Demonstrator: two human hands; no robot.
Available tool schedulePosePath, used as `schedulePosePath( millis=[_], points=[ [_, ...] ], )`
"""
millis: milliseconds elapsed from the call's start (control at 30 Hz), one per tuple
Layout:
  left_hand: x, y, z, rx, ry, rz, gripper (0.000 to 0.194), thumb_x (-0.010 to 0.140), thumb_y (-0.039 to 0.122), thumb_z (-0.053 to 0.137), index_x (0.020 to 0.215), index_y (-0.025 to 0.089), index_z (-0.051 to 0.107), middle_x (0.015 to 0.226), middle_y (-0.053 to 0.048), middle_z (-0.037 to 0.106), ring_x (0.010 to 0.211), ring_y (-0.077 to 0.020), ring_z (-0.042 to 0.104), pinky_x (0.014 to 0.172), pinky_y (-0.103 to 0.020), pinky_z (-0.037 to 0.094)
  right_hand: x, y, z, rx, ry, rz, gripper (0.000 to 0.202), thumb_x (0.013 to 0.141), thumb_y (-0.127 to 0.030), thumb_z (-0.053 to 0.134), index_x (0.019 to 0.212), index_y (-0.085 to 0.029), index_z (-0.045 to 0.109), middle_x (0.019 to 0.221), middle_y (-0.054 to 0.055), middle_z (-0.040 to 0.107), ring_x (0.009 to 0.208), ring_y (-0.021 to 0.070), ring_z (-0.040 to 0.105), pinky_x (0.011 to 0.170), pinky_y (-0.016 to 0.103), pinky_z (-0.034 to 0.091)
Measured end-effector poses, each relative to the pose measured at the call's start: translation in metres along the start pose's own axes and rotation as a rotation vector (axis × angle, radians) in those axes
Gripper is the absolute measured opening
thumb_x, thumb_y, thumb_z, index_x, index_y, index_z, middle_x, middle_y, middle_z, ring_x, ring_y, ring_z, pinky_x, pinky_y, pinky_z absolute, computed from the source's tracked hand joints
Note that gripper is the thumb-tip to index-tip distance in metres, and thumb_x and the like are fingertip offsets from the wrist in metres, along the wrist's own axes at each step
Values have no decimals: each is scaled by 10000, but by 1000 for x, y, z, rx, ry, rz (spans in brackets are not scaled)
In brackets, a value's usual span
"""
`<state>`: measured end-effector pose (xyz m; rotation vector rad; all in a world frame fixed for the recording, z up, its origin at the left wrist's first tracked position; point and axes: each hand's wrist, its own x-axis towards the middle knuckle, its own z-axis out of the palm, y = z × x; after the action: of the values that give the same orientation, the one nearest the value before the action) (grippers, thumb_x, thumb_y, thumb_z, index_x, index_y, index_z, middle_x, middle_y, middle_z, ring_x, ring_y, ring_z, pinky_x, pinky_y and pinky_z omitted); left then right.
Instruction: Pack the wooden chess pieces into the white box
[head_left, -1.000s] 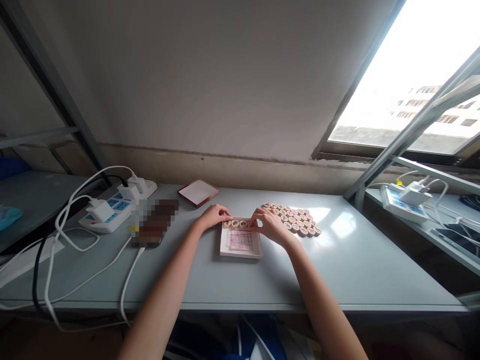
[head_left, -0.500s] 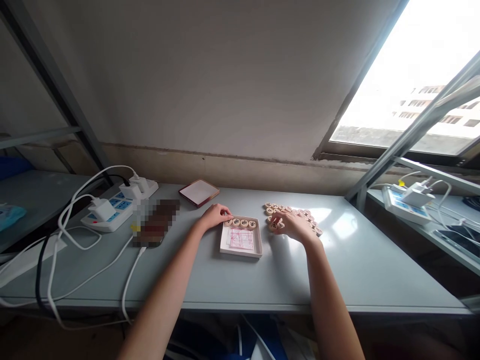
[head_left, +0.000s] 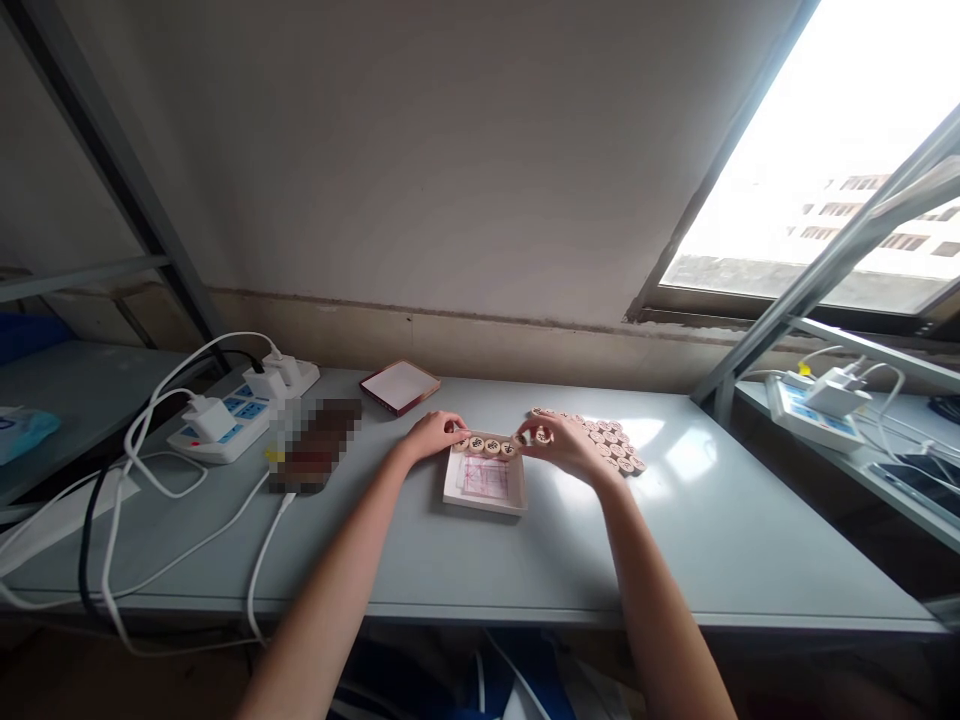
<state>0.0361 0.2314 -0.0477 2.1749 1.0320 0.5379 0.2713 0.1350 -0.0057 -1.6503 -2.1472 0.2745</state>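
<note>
We have both bare hands at a shallow white box (head_left: 484, 507) that lies open on the grey desk (head_left: 585, 570), in front of us. Our left hand (head_left: 433, 434) is at the box's far left corner, its thumb and fingers curled close together beside the leftmost disc; we cannot tell whether they grip the wall or only rest against it. Inside, a row of four wooden discs (head_left: 492, 446), marked with dark characters, runs along the far wall, face up and side by side. Nearer to us in the box, we see a sheet (head_left: 487, 477) printed with red lines, lying flat on the bottom. Our right hand (head_left: 570, 448) reaches in from the right, and its thumb and fingertips are narrowed on one wooden piece (head_left: 521, 439) at the box's far right corner, just beside the right end of the row; its face is too small for us to read. Through the gap behind those fingertips we make out another disc (head_left: 541, 436). Under and beyond our right palm, a close-packed group of discs (head_left: 621, 452) sits on the desk, partly hidden by the hand, with sunlit patches near it. Farther back to the left, a second tray with a dark red side (head_left: 401, 385) lies apart from the box. Nearer our left forearm, a white cable (head_left: 259, 580) runs to a pixelated dark object (head_left: 322, 445), and behind that stands a power strip (head_left: 253, 409) with white adapters plugged in.
</note>
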Motion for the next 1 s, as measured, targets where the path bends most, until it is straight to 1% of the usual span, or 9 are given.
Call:
schedulePosePath(
  millis=[133, 233, 300, 367, 533, 633, 733, 867, 1000],
  points=[
    [-2, 2, -2, 6, -42, 6, 312, 717, 401, 524, 875, 164, 652, 813, -41, 655, 739, -184, 558, 666, -256, 408, 9, -33, 33, -79, -20, -174, 207, 740, -388, 641, 893, -251, 618, 846, -2, 650, 797, 164, 573, 722, 293, 353],
    [-3, 3, -4, -47, -90, 9, 311, 735, 388, 492, 886, 165, 647, 792, -34, 650, 739, -180, 556, 690, -257, 412, 11, -51, 52, -134, -11, -256, 181, 770, -381, 616, 890, -247, 597, 1031, 23, 643, 872, 181, 578, 735, 300, 333],
    [-3, 4, -6, -85, -124, 6, 319, 757, 388, 459, 884, 164, 648, 788, -33, 646, 742, -179, 553, 685, -254, 408, 11, -55, 58, -148, 12, -252, 192, 801, -378, 583, 926, -233, 571, 1056, 41, 640, 896, 186, 578, 737, 299, 325],
    [-3, 4, -7, -99, -138, -5, 322, 765, 387, 445, 880, 164, 648, 801, -34, 641, 753, -179, 546, 674, -252, 401, 10, -56, 60, -164, 25, -225, 206, 829, -380, 545, 956, -218, 547, 955, 41, 665, 852, 183, 583, 734, 300, 318],
    [-5, 3, -9, -92, -189, -7, 339, 727, 397, 527, 972, 181, 619, 845, -26, 621, 760, -171, 539, 658, -237, 390, 10, -57, 57, -224, 40, -220, 194, 875, -360, 479, 811, -215, 590, 939, 42, 671, 794, 175, 564, 729, 307, 303],
    [-5, 2, -9, -76, -228, -15, 445, 679, 468, 599, 1014, 176, 590, 790, -23, 601, 713, -169, 537, 609, -233, 384, 11, -51, 51, -235, 56, -182, 189, 861, -344, 502, 773, -219, 612, 855, 28, 676, 753, 169, 557, 718, 306, 305],
    [-6, 1, -9, -66, -256, -7, 527, 620, 493, 660, 1036, 182, 571, 806, -28, 595, 724, -177, 543, 596, -232, 381, 10, -33, 38, -252, 120, -25, 189, 874, -324, 468, 802, -221, 609, 783, 15, 659, 739, 162, 559, 737, 309, 322],
    [-6, 0, -10, -69, -268, -22, 562, 608, 476, 678, 1078, 198, 545, 857, -35, 596, 769, -191, 551, 611, -238, 384, 3, 1, 21, -434, 167, 244, 178, 830, -320, 519, 939, -200, 595, 960, 71, 630, 896, 228, 543, 809, 363, 328],
    [-6, 0, -11, -71, -270, -20, 542, 613, 460, 677, 1071, 200, 546, 865, -34, 592, 782, -191, 550, 620, -240, 385, -2, 21, 17, -538, 87, 313, 219, 827, -325, 502, 951, -176, 603, 1025, 111, 597, 980, 265, 500, 819, 382, 322]
  ],
)
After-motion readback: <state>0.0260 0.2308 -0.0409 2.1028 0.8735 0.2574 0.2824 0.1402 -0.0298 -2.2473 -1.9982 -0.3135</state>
